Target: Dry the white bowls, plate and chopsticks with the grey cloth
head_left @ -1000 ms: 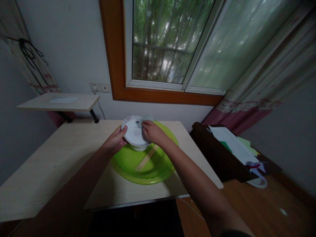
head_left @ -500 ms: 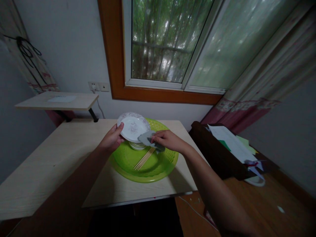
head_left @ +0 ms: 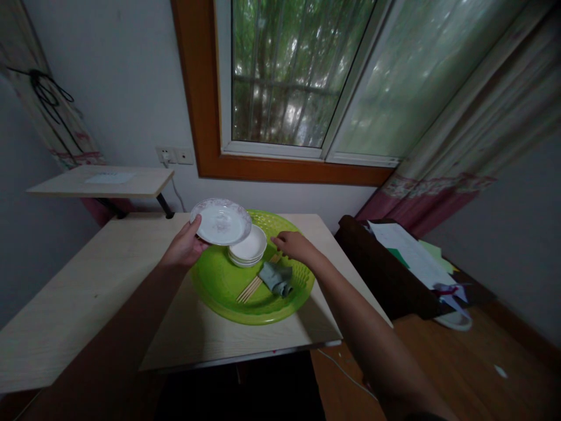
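Note:
My left hand (head_left: 184,244) grips the left rim of a white plate (head_left: 221,222) with a faint floral pattern, thumb on top. The plate is held tilted above the left part of a round green plastic tray (head_left: 214,301). Partly behind it, a small stack of white bowls (head_left: 248,248) stands on the tray. Loosely bent and with nothing visible in it, my right hand (head_left: 297,247) hovers over the tray's right side. Below that hand lies a crumpled grey-green cloth (head_left: 277,278), covering part of several wooden chopsticks (head_left: 249,289).
The tray sits on a pale wooden desk (head_left: 109,280) with a raised shelf (head_left: 105,181) at the left. A wall and a wood-framed window (head_left: 298,172) are behind. Right of the desk, a dark brown box-like piece (head_left: 372,275) has papers (head_left: 407,251) on it.
My right hand has let go of the cloth, which now lies on the chopsticks. My left hand has moved the plate leftward, uncovering more of the bowls.

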Action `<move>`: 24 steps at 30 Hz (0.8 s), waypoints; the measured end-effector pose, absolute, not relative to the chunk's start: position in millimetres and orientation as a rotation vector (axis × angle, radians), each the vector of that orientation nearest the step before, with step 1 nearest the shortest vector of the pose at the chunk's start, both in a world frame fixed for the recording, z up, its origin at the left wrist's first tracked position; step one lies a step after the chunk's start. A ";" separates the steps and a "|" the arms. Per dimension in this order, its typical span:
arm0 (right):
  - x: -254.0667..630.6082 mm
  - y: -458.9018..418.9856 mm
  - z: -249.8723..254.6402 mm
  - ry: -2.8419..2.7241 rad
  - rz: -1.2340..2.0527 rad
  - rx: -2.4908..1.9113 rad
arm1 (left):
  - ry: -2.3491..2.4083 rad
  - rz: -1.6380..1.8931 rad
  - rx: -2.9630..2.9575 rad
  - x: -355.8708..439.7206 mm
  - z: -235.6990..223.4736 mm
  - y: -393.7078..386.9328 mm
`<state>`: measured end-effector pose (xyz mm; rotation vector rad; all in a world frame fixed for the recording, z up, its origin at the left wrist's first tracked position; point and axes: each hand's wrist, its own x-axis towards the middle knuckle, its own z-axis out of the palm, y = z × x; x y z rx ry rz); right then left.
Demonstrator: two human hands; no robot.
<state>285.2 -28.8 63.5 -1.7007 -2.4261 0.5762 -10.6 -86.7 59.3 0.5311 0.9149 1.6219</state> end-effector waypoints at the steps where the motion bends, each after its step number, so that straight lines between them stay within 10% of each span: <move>1: 281.0 -25.5 61.3 -2.364 0.717 -1.720 | 0.908 1.629 0.519 -11.0 59.3 -86.9; 24: 241.2 22.7 8.0 -1.722 2.032 -1.756 | 0.807 1.710 0.348 -18.6 47.8 -83.9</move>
